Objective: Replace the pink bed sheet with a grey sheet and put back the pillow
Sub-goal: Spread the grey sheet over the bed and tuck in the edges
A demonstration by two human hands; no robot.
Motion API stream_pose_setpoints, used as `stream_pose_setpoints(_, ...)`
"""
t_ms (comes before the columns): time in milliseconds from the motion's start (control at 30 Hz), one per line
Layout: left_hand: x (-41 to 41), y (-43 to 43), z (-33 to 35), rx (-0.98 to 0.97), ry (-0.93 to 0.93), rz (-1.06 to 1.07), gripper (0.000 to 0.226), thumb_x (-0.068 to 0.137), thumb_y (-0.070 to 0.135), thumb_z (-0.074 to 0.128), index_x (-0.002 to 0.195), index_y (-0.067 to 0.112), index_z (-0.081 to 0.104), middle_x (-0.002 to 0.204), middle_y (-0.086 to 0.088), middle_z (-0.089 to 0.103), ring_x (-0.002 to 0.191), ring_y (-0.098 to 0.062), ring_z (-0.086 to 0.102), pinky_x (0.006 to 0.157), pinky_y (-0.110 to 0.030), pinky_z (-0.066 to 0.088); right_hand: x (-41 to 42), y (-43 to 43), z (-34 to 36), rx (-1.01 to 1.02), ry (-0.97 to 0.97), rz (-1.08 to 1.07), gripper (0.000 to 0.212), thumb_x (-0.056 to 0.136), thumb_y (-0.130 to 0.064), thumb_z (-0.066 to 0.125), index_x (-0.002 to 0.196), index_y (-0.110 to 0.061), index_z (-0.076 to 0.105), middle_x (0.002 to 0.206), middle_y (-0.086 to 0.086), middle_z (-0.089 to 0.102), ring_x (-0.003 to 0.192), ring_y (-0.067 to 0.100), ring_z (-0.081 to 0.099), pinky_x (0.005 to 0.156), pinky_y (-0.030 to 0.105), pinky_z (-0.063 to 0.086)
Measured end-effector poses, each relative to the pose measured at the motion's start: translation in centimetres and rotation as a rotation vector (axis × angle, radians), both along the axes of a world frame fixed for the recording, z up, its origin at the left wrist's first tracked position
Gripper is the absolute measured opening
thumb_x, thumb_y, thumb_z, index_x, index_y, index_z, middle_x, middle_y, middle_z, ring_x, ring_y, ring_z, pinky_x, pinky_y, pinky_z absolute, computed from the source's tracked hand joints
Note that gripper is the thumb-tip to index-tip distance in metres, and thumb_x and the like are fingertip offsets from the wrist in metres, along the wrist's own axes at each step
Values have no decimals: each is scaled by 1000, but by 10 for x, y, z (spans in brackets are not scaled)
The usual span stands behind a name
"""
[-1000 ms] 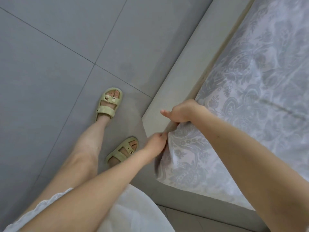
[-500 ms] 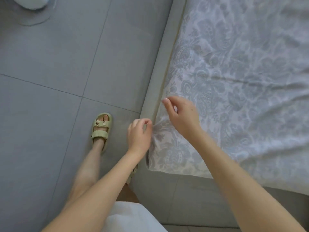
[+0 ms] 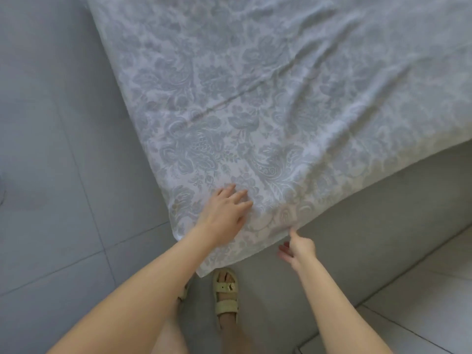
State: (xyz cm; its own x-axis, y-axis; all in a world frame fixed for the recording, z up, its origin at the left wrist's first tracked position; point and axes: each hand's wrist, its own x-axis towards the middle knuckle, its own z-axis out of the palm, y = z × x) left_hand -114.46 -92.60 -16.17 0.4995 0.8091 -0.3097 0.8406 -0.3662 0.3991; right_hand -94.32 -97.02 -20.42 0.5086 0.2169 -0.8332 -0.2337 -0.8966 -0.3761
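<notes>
- The grey sheet [image 3: 255, 98] lies spread over the bed and runs away ahead of both hands. Its loose corner hangs down between them, towards the sandal [image 3: 226, 292].
- The left hand [image 3: 224, 213] lies flat on the sheet near that corner, fingers spread, gripping nothing.
- The right hand [image 3: 298, 247] sits lower, in front of the bed base [image 3: 357, 238]. One straight digit touches the hem above it; the others are loosely curled and hold nothing.
- This looks like the corner tuck. The left palm should press down to hold the top taut while the right hand pushes the hem under.
- The creases ahead of the left hand want smoothing first.
- No pillow is in view.
</notes>
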Motion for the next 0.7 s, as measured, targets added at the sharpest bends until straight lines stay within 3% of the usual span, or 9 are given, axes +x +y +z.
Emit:
stream_pose_setpoints(67,8,4,-1,-24,65,-118,40,99,32,37,139,31,42,156,0,24,144,-28,17,111,-40,20,-7,-6,-8,90,109,-57,21,97,-22,54,96,-1,57,76,12,60,66,22,59,57,32,49)
stream_pose_setpoints(133,15,8,1,-48,97,-143,38,100,30,35,137,34,43,155,3,27,141,-27,22,103,-38,33,-18,-7,-11,143,75,-113,21,97,-17,53,83,-3,60,68,9,58,59,18,53,54,28,46)
stream_pose_setpoints(200,20,13,2,-76,136,-182,39,100,28,33,138,35,42,154,8,28,138,-25,28,95,-34,42,-25,-4,-14,153,69,-213,25,99,-25,50,89,-5,60,75,8,59,65,20,54,59,30,47)
stream_pose_setpoints(300,24,19,8,-153,239,-295,44,101,30,31,143,38,33,155,16,21,143,-25,20,98,-35,43,-29,3,-17,165,241,-384,35,98,-44,43,110,-13,55,102,7,61,95,26,60,74,36,52)
stream_pose_setpoints(400,26,23,9,-230,334,-390,45,102,31,26,146,38,27,156,18,15,146,-28,10,97,-38,43,-28,8,-24,212,160,-424,31,96,-37,51,90,-8,58,93,11,62,82,25,58,68,36,50)
stream_pose_setpoints(500,29,28,12,-236,382,-455,43,101,29,26,144,35,32,156,16,16,145,-31,10,84,-36,45,-24,7,-36,206,-70,-333,34,93,-24,59,66,-4,56,77,17,62,72,31,59,71,42,53)
stream_pose_setpoints(600,33,33,11,-228,387,-464,38,100,24,31,135,28,46,152,14,30,141,-30,25,76,-31,44,-19,5,-37,132,-250,-57,39,92,-22,56,56,-10,46,65,13,54,67,30,54,58,32,39)
stream_pose_setpoints(700,39,42,13,-125,296,-359,34,99,23,36,120,24,62,122,4,63,102,-21,60,73,-27,46,-12,-8,-25,61,-474,276,43,95,-23,49,55,-15,37,62,6,48,64,27,45,52,32,24)
